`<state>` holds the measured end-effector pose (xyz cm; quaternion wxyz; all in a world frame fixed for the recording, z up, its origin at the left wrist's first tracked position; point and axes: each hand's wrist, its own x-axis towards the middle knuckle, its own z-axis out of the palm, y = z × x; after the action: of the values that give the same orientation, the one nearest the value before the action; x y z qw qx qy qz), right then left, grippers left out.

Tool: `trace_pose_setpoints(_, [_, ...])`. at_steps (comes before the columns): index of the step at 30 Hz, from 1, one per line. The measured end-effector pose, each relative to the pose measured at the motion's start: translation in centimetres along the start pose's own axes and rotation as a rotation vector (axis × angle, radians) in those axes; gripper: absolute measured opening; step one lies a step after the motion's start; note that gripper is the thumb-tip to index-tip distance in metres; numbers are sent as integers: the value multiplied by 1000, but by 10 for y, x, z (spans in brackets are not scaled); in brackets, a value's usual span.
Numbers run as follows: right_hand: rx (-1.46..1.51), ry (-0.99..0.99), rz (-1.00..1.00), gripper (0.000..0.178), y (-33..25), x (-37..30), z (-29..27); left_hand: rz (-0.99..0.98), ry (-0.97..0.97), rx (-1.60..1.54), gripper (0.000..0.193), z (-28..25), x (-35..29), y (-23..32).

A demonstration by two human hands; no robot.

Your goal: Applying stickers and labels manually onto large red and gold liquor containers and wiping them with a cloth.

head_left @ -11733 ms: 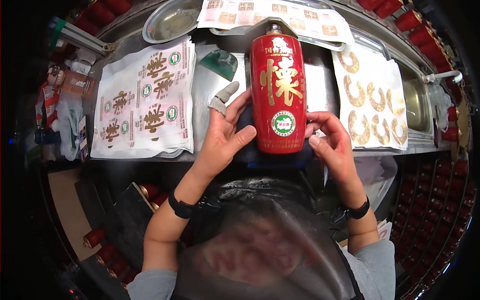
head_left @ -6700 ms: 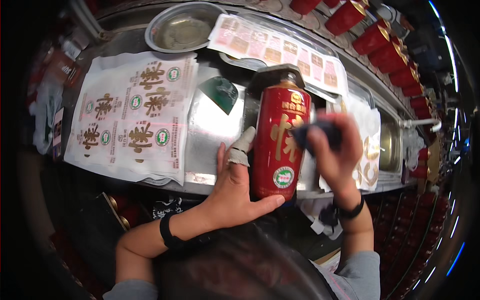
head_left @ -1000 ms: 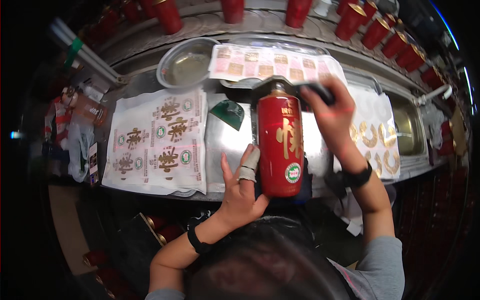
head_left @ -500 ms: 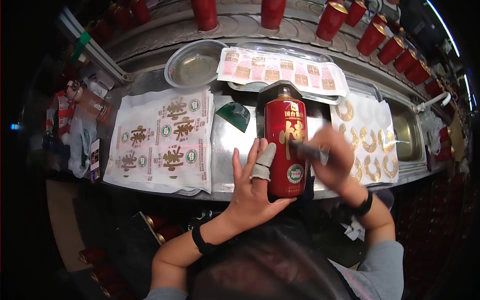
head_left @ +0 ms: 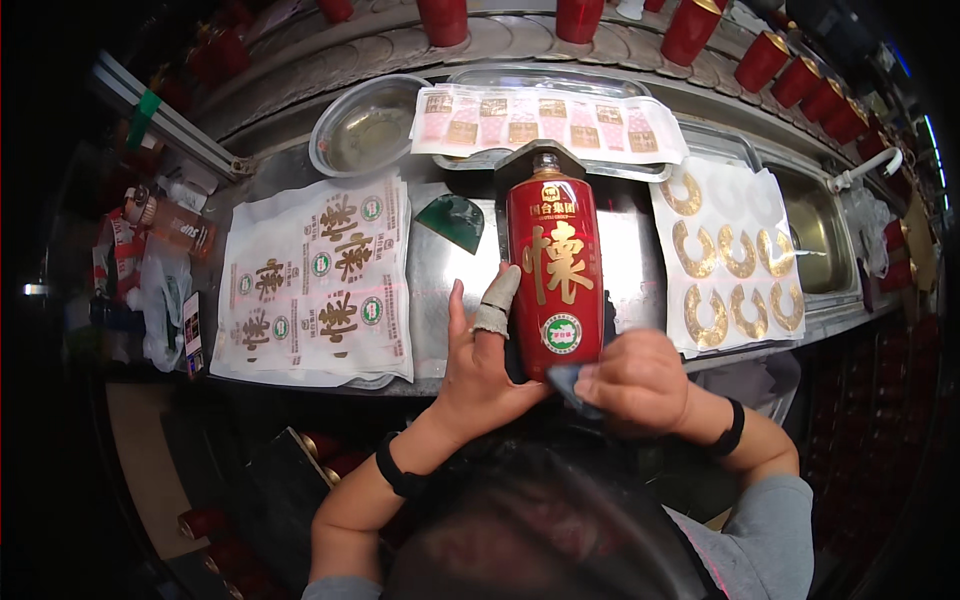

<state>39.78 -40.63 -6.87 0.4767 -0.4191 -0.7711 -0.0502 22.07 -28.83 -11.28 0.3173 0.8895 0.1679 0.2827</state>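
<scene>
A red bottle (head_left: pixel 553 265) with gold lettering and a round green-and-white emblem lies tilted back in a dark cradle (head_left: pixel 515 170), its neck pointing away. My left hand (head_left: pixel 475 375) braces its left side, thumb at the base, other fingers partly spread; one finger wears a pale cloth sleeve. At the bottle's lower right, my right hand (head_left: pixel 645 385) is closed round a dark blue-grey flat piece (head_left: pixel 573 388), like a scraper, touching or very near the base. Beyond my left fingers rests a dark green flat piece (head_left: pixel 455 222).
Decal sheets (head_left: pixel 310 285) lie left, ring-shaped gold decals (head_left: pixel 735 255) right. A pink-and-gold sheet (head_left: pixel 545 125) covers a metal tray behind the bottle, beside a water bowl (head_left: pixel 365 130). Red containers (head_left: pixel 690 30) line a conveyor at the back. A sink (head_left: pixel 825 250) is far right.
My right hand has moved down and toward me, from the middle of the bottle's front to its lower right edge. My left hand stays at the bottle's side. The whole view has shifted slightly.
</scene>
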Motion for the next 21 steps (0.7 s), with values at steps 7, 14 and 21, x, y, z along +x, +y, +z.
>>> trace_pose_setpoints(7, [42, 421, 671, 19, 89, 48, 6, -94, -89, -148, 111, -8, -3, -4])
trace_pose_setpoints(14, [-8, 78, 174, 22, -25, -11, 3, -142, -87, -280, 110, 1, -2, -8])
trace_pose_setpoints(21, [373, 508, 1070, 24, -40, -2, 17, -111, -38, -461, 108, 3, 6, -6])
